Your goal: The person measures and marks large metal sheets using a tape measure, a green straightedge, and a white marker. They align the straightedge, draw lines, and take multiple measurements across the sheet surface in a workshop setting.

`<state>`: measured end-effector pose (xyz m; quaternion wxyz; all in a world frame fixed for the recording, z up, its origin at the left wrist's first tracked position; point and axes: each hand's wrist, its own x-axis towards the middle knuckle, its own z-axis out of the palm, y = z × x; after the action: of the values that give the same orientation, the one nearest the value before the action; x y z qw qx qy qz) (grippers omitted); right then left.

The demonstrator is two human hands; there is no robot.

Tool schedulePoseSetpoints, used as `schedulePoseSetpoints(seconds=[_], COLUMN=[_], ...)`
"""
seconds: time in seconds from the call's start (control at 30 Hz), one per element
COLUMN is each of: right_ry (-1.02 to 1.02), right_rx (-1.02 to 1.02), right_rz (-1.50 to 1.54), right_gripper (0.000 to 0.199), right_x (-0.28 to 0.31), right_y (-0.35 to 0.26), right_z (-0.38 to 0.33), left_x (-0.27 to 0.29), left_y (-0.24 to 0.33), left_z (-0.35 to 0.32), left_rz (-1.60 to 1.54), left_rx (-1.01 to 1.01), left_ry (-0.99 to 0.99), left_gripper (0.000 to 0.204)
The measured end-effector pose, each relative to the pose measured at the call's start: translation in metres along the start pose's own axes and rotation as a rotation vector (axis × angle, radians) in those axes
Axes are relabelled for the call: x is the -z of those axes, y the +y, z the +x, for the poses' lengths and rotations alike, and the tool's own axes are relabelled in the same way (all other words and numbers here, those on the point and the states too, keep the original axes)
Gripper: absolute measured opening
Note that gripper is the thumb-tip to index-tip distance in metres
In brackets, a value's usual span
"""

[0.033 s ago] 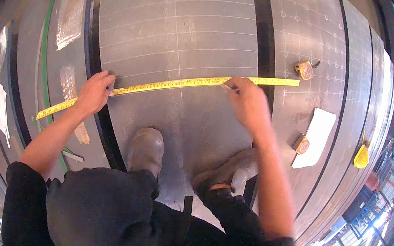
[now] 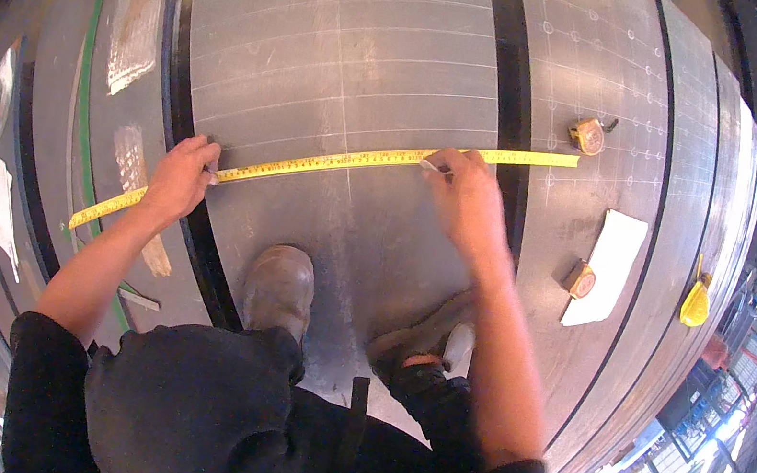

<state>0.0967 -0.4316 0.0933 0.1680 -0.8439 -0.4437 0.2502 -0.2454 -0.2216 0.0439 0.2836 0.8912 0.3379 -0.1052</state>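
A yellow measuring tape strip (image 2: 311, 163) lies across a grey steel plate (image 2: 381, 218), its ends reaching over the plates on both sides. At the plate's left edge, the closed fingers of my left hand (image 2: 182, 176) grip the strip. My right hand (image 2: 466, 200) is at the strip near the plate's right edge, its fingers pinching a thin white marking chalk (image 2: 427, 164). The chalk tip is beside the strip's near edge; whether it touches the plate I cannot tell. Several pale lines cross the plate beyond the strip, with one long line running through them.
Two tape measures, one far (image 2: 588, 135) and one nearer (image 2: 579, 279), lie on the right plate. The nearer one overlaps a white sheet (image 2: 611, 269). Farther right lies a yellow teardrop-shaped case (image 2: 696, 304). Dark gaps (image 2: 519, 92) separate the plates. My boot (image 2: 280, 286) stands on the middle plate.
My right hand and forearm have shifted slightly left along the strip with the chalk. My left hand stays in place.
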Motion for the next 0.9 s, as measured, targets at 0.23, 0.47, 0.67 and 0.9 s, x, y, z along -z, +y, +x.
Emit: schedulePoseSetpoints(seconds=[0.23,0.47,0.67,0.9], right_ry=[0.144,0.179,0.165,0.225], right_rx=[-0.365,-0.305,-0.288,-0.248], right_rz=[0.286,0.291,0.357,0.250], right_gripper=[0.021,0.018,0.013,0.013], right_x=[-0.065,-0.073,-0.074,-0.082], right_y=[-0.012,-0.009,-0.006,-0.011], right_z=[-0.021,-0.019,-0.018,-0.018], left_x=[0.002,-0.002,-0.001,0.000], left_y=[0.007,0.004,0.005,0.004], left_z=[-0.001,-0.001,0.002,0.003], left_rz=[-0.017,-0.027,-0.032,-0.037], left_rx=[0.047,0.029,0.037,0.061], left_ry=[-0.003,0.028,0.008,-0.012], left_gripper=[0.021,0.025,0.026,0.028])
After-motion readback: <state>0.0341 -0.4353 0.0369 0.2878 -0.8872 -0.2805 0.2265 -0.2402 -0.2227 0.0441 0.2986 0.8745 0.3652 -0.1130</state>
